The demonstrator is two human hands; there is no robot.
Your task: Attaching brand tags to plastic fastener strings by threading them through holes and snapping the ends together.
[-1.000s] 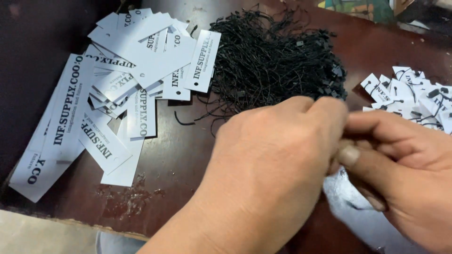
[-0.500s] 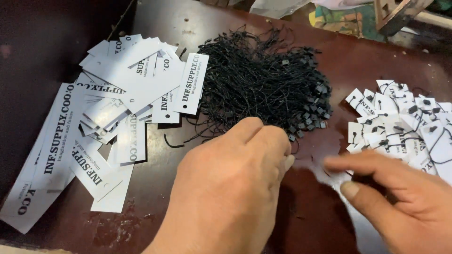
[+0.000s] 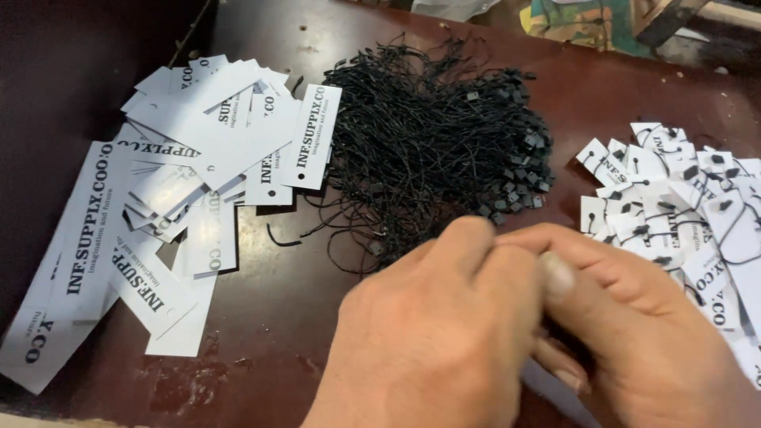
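While both hands, the left hand (image 3: 432, 341) and right hand (image 3: 634, 333), pinch together, contents unclear, one black string heap (image 3: 432, 150) lies between two tag piles (image 3: 182, 190).

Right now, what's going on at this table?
A person's two bare hands meet near the front of the dark wooden table. The left hand lies over the right hand, fingertips pinched together; what they grip is hidden. Just behind them sits a tangled pile of black string loops with small plastic fasteners. Loose white paper hang tags are spread on the left, and tags already strung with black cords are heaped on the right.
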